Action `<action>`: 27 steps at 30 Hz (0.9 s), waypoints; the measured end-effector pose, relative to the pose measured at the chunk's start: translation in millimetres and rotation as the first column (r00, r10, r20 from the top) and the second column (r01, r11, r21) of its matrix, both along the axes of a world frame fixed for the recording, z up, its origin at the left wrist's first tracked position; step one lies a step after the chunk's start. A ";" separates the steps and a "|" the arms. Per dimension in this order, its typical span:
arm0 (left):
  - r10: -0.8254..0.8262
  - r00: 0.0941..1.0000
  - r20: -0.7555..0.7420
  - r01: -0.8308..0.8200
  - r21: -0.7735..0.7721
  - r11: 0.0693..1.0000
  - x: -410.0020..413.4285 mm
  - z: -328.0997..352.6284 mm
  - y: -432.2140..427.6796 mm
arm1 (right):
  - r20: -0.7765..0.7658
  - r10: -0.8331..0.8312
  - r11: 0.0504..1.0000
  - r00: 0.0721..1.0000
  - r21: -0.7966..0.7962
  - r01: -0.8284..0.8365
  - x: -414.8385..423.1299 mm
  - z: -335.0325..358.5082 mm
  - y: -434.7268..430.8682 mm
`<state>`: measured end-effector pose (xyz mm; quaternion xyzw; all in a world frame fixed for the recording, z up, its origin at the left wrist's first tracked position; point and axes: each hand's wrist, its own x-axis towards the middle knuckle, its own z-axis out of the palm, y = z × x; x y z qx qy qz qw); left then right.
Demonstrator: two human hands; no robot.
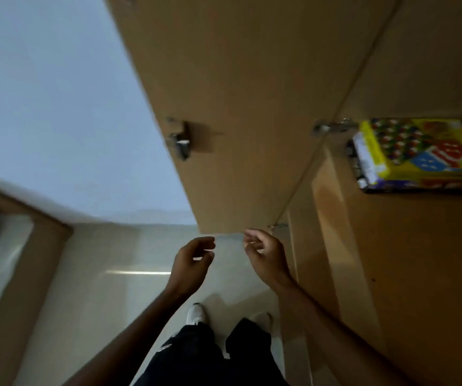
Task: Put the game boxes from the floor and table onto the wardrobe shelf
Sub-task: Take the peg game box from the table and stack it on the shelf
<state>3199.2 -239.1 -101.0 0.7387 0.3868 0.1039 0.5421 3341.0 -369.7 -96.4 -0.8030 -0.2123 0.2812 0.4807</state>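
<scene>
A: Brown wood is framing the far left, where a table (pixel 54 240) edge is blurring past; no game box is showing on it or on the pale floor (pixel 129 288) in this view.

B: And the hands?

A: The left hand (pixel 192 264) is hanging over the floor near the middle, fingers loosely curled and holding nothing. Just to its right, the right hand (pixel 264 256) is floating the same way, fingers half bent, empty too.

B: Where is the box lying, then?

A: A yellow game box (pixel 416 156) is sitting flat on the wardrobe shelf (pixel 419 246) at the far right, beyond the open wardrobe door (pixel 238 93). Its long axis is running left to right along the shelf, with its short end facing the hands.

B: Which hand is closer to it?

A: The right one, being on the wardrobe side, though both are staying well apart from it.

B: So that box is looking done?

A: Probably. Judging by the empty hands, the person is likely going for another box, and none is showing here, so the direction to it cannot be told.
</scene>
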 end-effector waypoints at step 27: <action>0.999 -0.041 0.033 -0.991 -0.128 -0.037 -732.4 -8.2 -14.4 | 0.002 0.999 0.035 0.035 -0.072 -0.997 -716.4 -0.2 276.0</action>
